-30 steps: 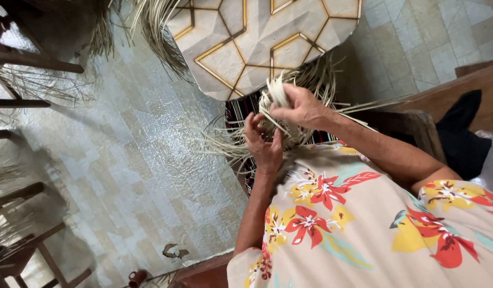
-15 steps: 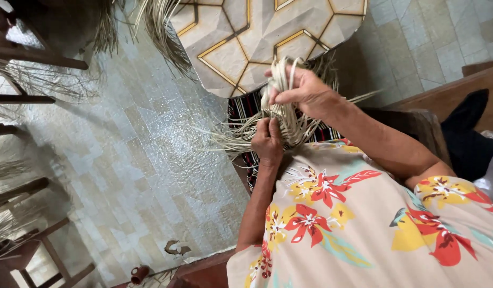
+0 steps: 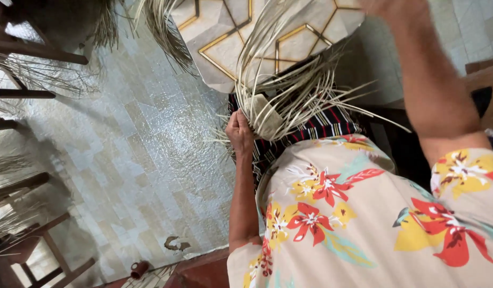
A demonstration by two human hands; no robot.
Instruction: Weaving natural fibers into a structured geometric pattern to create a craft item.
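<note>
Left hand [image 3: 239, 133] pinched woven straw piece [image 3: 263, 116] — right hand [image 3: 388, 6] drew strands [image 3: 268, 48] up, grip cropped, can't tell — tightening needs steady tension

Right hand [image 3: 388, 6], earlier beside the left hand [image 3: 239, 132] on the woven piece [image 3: 263, 117], now raised to the frame's top edge, drawing long straw strands [image 3: 268, 42] upward, the left hand shifted lower-left, gripping the weave.

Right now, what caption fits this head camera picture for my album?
Left hand holds a small woven piece while the right hand, raised at the top edge, draws its long straw strands upward over a patterned table.
</note>
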